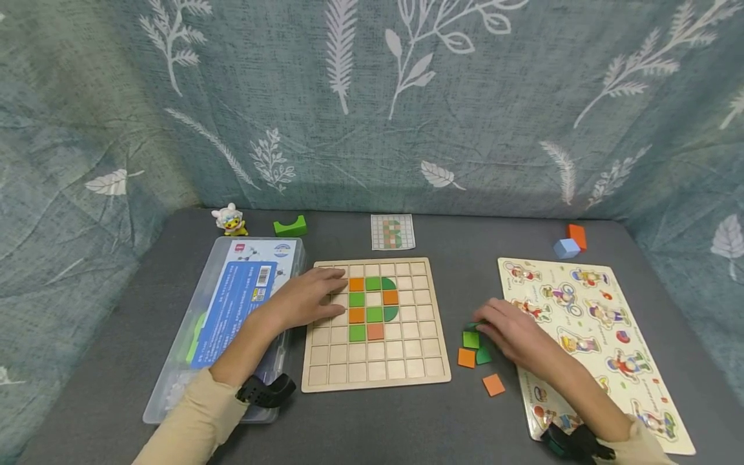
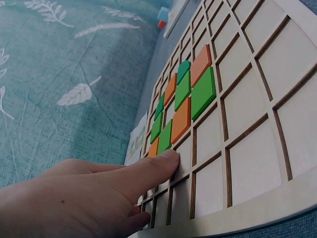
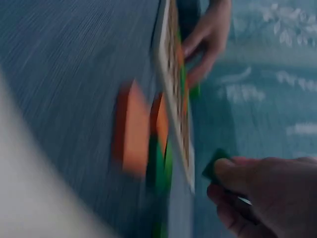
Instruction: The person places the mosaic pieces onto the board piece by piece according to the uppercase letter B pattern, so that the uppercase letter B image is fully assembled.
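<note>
My left hand (image 1: 299,300) rests on the left side of the wooden grid board (image 1: 376,371), fingers relaxed and thumb extended on its bare cells. In the left wrist view the thumb lies close to the nearest coloured tiles. Orange, green and salmon square tiles and dark green rounded pieces (image 1: 391,314) fill several cells. My right hand (image 1: 514,330), right of the board, pinches a dark green tile (image 3: 213,166) between thumb and fingers; its full shape is hidden. Below that hand lie a green square (image 1: 471,340), a dark green piece (image 1: 483,355) and two orange squares (image 1: 467,358).
Behind the board lies a small pattern card (image 1: 392,232). A clear plastic case (image 1: 168,361) stands left, with a toy figure (image 1: 230,221) and green arch block (image 1: 290,227) behind it. A picture puzzle board (image 1: 558,323) lies right, near blue (image 1: 566,248) and orange (image 1: 577,236) blocks.
</note>
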A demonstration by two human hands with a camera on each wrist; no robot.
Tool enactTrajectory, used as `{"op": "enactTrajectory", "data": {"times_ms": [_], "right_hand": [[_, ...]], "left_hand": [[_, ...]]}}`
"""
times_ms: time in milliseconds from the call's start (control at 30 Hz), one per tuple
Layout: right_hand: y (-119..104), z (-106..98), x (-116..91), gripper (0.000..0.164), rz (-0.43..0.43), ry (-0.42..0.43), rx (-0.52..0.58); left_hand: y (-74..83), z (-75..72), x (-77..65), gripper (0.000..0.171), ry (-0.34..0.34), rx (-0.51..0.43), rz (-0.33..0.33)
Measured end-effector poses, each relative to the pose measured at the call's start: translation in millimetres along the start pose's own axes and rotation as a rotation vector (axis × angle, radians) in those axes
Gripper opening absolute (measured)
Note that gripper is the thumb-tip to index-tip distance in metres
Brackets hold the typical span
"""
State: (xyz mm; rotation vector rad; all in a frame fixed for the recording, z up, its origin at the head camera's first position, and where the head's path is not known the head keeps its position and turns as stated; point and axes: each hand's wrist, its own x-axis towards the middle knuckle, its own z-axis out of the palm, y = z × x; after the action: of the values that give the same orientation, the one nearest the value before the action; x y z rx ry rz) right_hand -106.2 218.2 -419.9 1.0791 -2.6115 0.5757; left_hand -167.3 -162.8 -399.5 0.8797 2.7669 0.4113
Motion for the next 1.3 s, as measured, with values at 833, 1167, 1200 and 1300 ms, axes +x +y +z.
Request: {"op": "enactTrajectory", "data": {"times_ms": [833,1167,1200,1300], "right_hand": [[-66.3,59.4,75.6,0.011,0.100,-0.116,0.192],[-72.7,63.9,76.3,0.003,0.047,-0.073,-0.055],[-72.5,64.4,76.4,0.003,0.040,-0.066,-0.064],[-70.4,65.5,75.1,0.003,0.021,-0.045,-0.061]], "left_hand": [[-1.9,2.7,0.9,0.051,0.020,0.000,0.014],[0.3,0.6,1.0,0.054,0.010,-0.009,0.004],[0.3,0.4,1.1,0.054,0.009,-0.010,0.002],[0.4,0.7,1.4,0.054,0.009,-0.007,0.003]]}}
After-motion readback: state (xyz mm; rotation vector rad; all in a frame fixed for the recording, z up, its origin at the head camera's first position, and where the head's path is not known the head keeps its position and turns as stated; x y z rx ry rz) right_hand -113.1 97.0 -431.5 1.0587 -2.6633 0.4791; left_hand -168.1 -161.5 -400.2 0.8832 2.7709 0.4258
